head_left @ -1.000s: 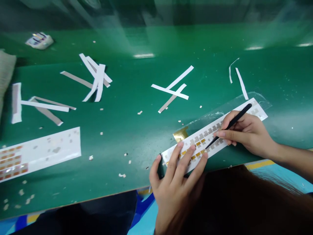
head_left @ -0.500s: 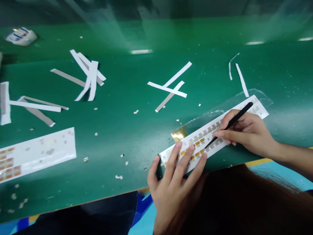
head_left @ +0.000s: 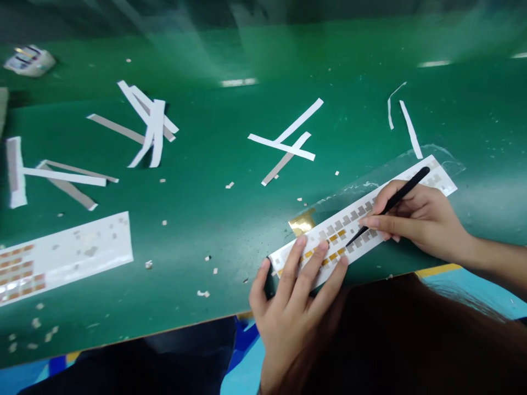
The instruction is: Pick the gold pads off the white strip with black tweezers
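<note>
A long white strip [head_left: 436,174] carrying rows of small grey and gold squares lies slanted near the front edge of the green table [head_left: 230,219]. My left hand [head_left: 294,302] rests flat on the strip's near end, fingers spread. My right hand [head_left: 415,219] pinches black tweezers [head_left: 391,204] like a pen, their tip touching the strip among the squares just beyond my left fingertips. A clear film [head_left: 370,184] lies along the strip's far side, with a gold foil piece [head_left: 302,222] at its left end.
Another white sheet [head_left: 69,255] with squares lies at the left. Loose white and grey paper strips [head_left: 150,126] [head_left: 288,145] [head_left: 409,129] and tiny scraps are scattered across the table. A small white object [head_left: 28,59] sits far left at the back.
The view has shifted slightly. Both hands stay on the strip with the tweezer tip in nearly the same spot.
</note>
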`<state>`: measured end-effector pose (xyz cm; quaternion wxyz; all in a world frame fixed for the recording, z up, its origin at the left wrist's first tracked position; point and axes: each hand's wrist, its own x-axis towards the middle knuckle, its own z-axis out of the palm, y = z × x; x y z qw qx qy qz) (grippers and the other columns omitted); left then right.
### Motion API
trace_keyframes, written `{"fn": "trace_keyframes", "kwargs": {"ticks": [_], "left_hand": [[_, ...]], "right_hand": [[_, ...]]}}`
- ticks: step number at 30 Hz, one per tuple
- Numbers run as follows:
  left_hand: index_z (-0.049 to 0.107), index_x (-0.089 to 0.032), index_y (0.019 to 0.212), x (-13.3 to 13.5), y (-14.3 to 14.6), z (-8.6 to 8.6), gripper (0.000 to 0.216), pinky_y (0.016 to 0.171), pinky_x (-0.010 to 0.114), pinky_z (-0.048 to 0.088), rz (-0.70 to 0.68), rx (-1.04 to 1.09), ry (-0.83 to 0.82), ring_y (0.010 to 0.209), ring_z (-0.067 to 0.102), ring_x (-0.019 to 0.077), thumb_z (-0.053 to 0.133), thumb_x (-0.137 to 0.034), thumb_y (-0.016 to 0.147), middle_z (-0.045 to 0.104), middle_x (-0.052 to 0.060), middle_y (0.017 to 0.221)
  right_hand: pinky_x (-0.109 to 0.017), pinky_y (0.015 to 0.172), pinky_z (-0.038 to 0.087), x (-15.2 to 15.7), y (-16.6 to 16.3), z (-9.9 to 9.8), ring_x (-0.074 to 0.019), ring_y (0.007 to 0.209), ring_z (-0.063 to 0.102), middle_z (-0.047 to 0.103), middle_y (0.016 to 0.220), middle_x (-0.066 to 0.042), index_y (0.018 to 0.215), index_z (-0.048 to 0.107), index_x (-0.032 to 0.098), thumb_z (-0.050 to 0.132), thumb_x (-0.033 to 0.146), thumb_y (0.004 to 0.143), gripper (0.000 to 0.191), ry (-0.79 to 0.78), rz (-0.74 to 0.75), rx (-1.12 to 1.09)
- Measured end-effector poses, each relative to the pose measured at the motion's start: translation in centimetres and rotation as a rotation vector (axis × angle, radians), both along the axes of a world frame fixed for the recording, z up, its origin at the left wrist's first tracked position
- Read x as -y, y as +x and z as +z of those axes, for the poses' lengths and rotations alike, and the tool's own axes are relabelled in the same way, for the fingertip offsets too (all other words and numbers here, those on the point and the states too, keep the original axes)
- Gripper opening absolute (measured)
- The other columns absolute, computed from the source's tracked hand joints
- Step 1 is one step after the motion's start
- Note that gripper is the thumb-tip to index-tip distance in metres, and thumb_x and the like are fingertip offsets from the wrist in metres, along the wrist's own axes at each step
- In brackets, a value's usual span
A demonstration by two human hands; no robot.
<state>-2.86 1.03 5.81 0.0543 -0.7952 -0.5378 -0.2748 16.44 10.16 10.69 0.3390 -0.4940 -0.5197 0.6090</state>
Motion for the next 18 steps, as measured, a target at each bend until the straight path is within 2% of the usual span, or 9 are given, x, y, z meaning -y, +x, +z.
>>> {"fn": "trace_keyframes", "kwargs": {"ticks": [9,14,18], "left_hand": [[0.063,-0.033,0.105,-0.11,0.05,-0.19,0.031,0.104,0.045,0.026,-0.001,-0.002,0.018,0.119,0.05,0.0242,0.063,-0.031,0.075,0.063,-0.001,0.117],[0.061,-0.027,0.111,-0.01,0.04,-0.06,0.033,0.106,0.043,0.025,0.006,0.019,0.006,0.119,0.051,0.0227,0.059,-0.03,0.077,0.065,0.0,0.115],[0.06,-0.027,0.113,-0.13,0.1,-0.27,0.036,0.106,0.042,0.025,0.015,-0.019,0.022,0.118,0.052,0.0221,0.058,-0.029,0.078,0.065,0.0,0.115]], "right_hand": [[-0.017,0.039,0.04,-0.02,0.03,0.15,-0.0067,0.043,0.05,0.055,0.055,0.005,0.071,0.057,0.018,0.075,0.019,0.069,0.018,0.02,-0.001,0.012],[-0.017,0.04,0.04,-0.01,-0.08,0.1,-0.0065,0.044,0.051,0.055,0.053,0.005,0.071,0.057,0.018,0.075,0.018,0.069,0.018,0.004,0.002,0.005],[-0.017,0.04,0.039,-0.13,0.16,-0.01,-0.006,0.044,0.05,0.056,0.053,0.005,0.07,0.058,0.017,0.076,0.017,0.067,0.019,-0.036,-0.041,-0.078]]}}
